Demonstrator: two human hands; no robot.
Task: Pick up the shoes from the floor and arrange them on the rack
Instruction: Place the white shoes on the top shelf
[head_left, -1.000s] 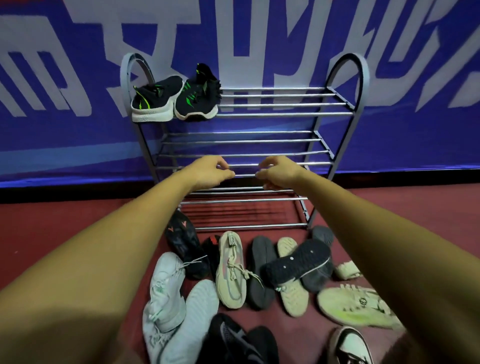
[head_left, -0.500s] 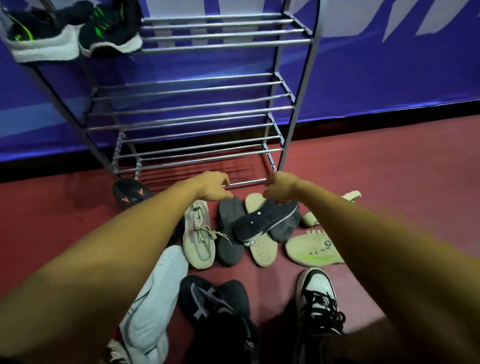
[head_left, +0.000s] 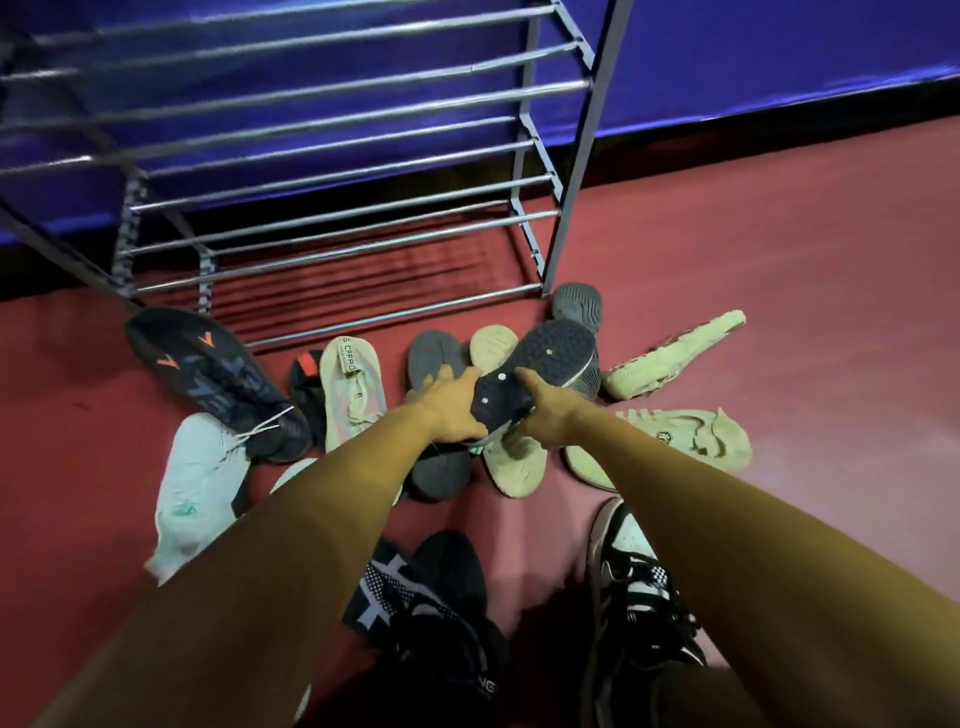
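Note:
A metal shoe rack (head_left: 570, 156) stands against the blue wall, and only its lower tiers show. Several shoes lie in a pile on the red floor in front of it. On top of the pile a dark navy shoe (head_left: 545, 358) lies sole up. My left hand (head_left: 449, 410) wraps its heel end, with fingers spread over a grey upturned shoe (head_left: 434, 353). My right hand (head_left: 550, 413) grips the navy shoe's right side, index finger along the sole. A beige sole (head_left: 514, 462) lies beneath it.
Left of the pile are a dark blue shoe with orange marks (head_left: 208, 374), a beige knit shoe (head_left: 353, 395) and a white shoe (head_left: 197, 488). Two pale green shoes (head_left: 675, 353) lie right. A black shoe (head_left: 415, 597) and a black-and-white sneaker (head_left: 634, 571) lie near me.
My view has tilted down from the rack to the floor. Both hands dropped from the rack's bars to the pile and closed on the navy sole-up shoe.

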